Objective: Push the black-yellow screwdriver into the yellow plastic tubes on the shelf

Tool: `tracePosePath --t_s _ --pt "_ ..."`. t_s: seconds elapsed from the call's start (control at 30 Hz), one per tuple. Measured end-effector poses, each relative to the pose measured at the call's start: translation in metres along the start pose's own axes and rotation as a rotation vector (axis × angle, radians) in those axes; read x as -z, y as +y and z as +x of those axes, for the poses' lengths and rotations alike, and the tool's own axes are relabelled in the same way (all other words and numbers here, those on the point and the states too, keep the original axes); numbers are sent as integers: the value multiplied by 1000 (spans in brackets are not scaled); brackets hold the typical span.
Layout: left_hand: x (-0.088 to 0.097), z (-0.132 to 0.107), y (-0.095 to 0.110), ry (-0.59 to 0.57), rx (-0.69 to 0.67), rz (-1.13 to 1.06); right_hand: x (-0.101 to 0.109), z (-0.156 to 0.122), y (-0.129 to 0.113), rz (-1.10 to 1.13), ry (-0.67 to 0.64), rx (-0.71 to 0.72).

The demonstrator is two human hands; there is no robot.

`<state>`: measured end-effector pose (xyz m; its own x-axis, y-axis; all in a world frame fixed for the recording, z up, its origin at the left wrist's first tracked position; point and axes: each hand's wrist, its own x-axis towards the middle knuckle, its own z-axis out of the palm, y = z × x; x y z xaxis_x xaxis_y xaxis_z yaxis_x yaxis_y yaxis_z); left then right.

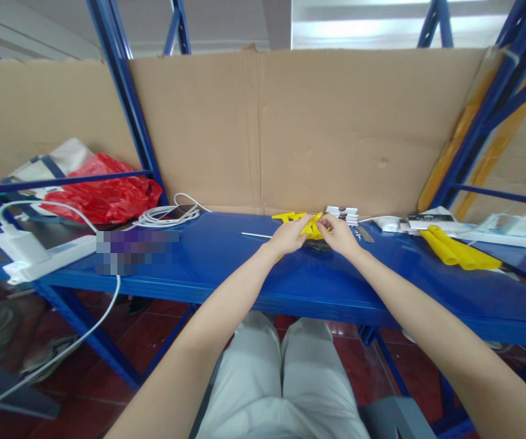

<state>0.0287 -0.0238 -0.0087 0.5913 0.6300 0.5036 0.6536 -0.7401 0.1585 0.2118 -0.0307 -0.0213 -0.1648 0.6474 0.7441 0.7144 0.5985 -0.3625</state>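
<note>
Over the blue shelf top, my left hand (289,236) is closed on a bright yellow object (311,229) whose kind I cannot make out. From the other side, the bent fingers of my right hand (338,233) pinch at the same yellow object. More yellow material (285,216) shows just behind my left hand; whether it belongs to the held object, I cannot tell. A dark flat item (318,245) lies beneath the hands. Left of them, a thin metal rod (254,235) points leftward, its other end hidden by my left hand.
White small boxes (342,213) stand behind my right hand, near a grey metal strip (365,234). Yellow rolled sheets (459,249) lie at right beside a white power strip (495,235). At left are a coiled white cable (164,216), a red plastic bag (102,192) and another power strip (68,250).
</note>
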Motion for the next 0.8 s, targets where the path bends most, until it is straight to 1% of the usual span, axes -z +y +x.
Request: tracePosePath --t_s 0.2,0.47,0.63,0.8 --pt "-1 0 -2 8 -20 -26 2 0 1 -14 -7 24" --pt "-4 2 -3 24 -31 -99 3 1 0 95 -3 0" --pt "-8 5 -7 91 -16 -219 5 0 -3 89 11 1" --pt "-14 10 -19 194 23 -375 5 2 -3 23 11 -26"
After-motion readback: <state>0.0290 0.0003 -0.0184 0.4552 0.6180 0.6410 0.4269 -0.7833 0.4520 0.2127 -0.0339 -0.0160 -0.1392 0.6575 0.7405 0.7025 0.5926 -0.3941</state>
